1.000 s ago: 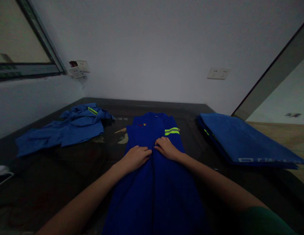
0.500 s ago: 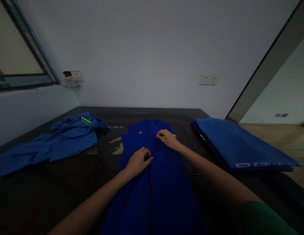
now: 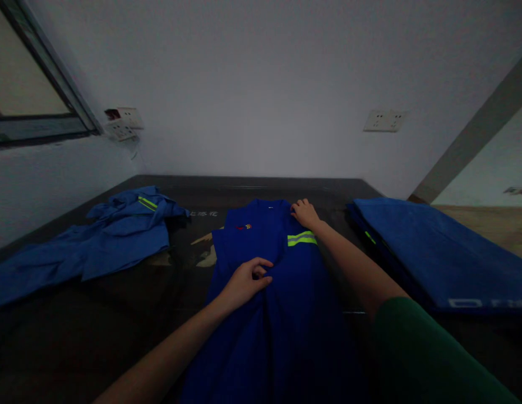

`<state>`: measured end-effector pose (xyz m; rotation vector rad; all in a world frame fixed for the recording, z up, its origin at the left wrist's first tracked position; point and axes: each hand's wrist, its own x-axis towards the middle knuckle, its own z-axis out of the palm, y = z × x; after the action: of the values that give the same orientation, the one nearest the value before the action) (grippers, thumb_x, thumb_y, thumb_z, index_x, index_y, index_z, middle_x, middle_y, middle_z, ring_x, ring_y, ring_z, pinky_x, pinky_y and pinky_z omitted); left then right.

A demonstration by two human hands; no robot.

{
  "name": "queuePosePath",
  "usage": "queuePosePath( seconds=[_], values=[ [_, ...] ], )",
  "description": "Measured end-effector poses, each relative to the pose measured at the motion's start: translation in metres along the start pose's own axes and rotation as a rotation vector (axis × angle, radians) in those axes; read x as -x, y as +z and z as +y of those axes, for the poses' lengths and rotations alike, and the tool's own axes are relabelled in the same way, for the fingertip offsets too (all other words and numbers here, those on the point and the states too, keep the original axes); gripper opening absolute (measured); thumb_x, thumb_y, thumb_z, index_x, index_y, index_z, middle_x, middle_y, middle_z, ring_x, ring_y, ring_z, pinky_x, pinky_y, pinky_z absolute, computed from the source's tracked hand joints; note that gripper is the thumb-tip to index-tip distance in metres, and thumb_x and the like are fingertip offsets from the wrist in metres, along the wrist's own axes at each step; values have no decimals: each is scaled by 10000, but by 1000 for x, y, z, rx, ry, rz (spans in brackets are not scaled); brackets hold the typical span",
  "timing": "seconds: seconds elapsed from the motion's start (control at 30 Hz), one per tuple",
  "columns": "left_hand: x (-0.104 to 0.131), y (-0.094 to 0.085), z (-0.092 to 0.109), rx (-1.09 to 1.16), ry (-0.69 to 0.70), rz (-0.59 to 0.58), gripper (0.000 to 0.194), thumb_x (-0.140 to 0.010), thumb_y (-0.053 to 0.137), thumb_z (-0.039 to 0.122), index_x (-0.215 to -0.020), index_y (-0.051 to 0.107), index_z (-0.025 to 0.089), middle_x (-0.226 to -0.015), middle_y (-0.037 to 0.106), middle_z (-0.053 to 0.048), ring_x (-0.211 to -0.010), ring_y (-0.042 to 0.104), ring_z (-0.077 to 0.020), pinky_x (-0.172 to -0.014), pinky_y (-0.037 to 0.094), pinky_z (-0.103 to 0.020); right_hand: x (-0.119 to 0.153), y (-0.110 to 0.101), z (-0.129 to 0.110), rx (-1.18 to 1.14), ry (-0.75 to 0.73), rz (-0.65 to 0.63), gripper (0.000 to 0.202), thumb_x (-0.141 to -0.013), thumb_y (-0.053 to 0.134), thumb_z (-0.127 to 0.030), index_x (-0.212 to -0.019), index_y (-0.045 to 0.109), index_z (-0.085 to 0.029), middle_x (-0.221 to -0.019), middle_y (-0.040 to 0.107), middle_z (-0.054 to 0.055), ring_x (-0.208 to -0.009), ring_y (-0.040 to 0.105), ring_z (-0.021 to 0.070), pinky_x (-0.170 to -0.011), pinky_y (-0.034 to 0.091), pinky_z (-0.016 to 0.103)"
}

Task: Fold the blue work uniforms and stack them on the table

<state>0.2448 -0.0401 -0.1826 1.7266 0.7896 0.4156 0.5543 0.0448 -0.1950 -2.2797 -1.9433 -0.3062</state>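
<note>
A long bright-blue work garment (image 3: 252,247) with a collar lies face up before me, its collar end away from me. It has a small coloured chest emblem and a yellow-and-silver reflective band (image 3: 301,239) at the right. My left hand (image 3: 249,279) rests on the middle of its front, fingers bent and thumb apart from the fingertips. At the right shoulder beside the collar, my right hand (image 3: 305,214) touches the cloth with its fingers apart. The garment's near end runs into dark shadow.
The dark table (image 3: 244,183) stands against a wall. A crumpled blue garment (image 3: 121,235) with yellow stripes lies at the left. Folded blue cloth (image 3: 429,247) with pale lettering is stacked at the right. Sockets (image 3: 385,120) are on the wall.
My right hand has moved away from me, from the chest to the shoulder beside the collar, uncovering the reflective band. My left hand stays on the front. The view has shifted slightly.
</note>
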Motion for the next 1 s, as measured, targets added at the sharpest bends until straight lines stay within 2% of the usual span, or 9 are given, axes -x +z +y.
queuePosePath(
  seconds=[0.1,0.23,0.33,0.47,0.53,0.6,0.7,0.9,1.0],
  values=[
    [0,-5,8,21,-79,-24,340,-671,691,212,-1000,660,133,-667,536,47,-641,500,-110,-646,371,-226,1,-1,3,42,8,35,269,-947,448,-259,-1094,633,-130,-1217,541,181,-1187,392,313,-909,390,399],
    [4,-10,16,21,-127,-22,460,-638,714,227,-1086,661,136,-664,510,57,-625,477,-101,-635,366,-223,2,1,3,91,78,158,306,-968,391,-288,-1078,629,-130,-1201,539,178,-1145,407,309,-881,393,389],
    [5,-14,16,-95,-124,-19,510,-639,712,239,-1138,649,154,-700,543,47,-654,497,-110,-651,380,-227,4,7,0,63,103,132,313,-977,370,-292,-1086,622,-143,-1174,557,165,-1138,417,297,-858,408,374],
    [7,-13,15,-343,-92,-29,401,-678,694,308,-1048,682,153,-778,623,1,-730,553,-154,-677,397,-255,8,9,-2,29,99,39,281,-972,391,-269,-1109,609,-155,-1142,576,155,-1129,438,283,-826,429,359],
    [8,-10,16,-380,-51,-46,311,-758,623,390,-948,693,154,-828,652,-26,-765,573,-177,-689,406,-271,11,3,-5,15,100,49,269,-962,416,-266,-1127,601,-163,-1179,558,158,-1151,427,290,-847,428,374],
    [9,-7,18,-373,3,-31,314,-838,510,427,-841,677,161,-830,658,-40,-781,583,-188,-698,410,-280,17,-5,-11,-29,87,85,268,-947,443,-258,-1151,594,-169,-1221,535,166,-1172,416,303,-884,416,400],
    [9,-5,16,-389,42,40,255,-849,481,367,-752,618,175,-746,625,-26,-739,567,-180,-669,396,-273,32,-11,-26,-118,31,131,304,-939,453,-256,-1202,572,-160,-1256,523,170,-1179,437,304,-954,384,419],
    [8,-5,11,-306,-1,73,124,-777,593,264,-744,498,190,-683,566,21,-657,541,-144,-604,376,-247,55,2,-40,-121,56,-11,400,-979,363,-350,-1274,533,-140,-1323,535,173,-1197,503,280,-1011,363,417],
    [11,-2,10,-416,52,91,104,-777,589,215,-796,487,198,-678,546,36,-644,530,-143,-602,374,-252,56,5,-39,-96,77,-19,408,-987,342,-357,-1274,535,-140,-1352,523,171,-1230,490,280,-1043,329,438]
  ],
)
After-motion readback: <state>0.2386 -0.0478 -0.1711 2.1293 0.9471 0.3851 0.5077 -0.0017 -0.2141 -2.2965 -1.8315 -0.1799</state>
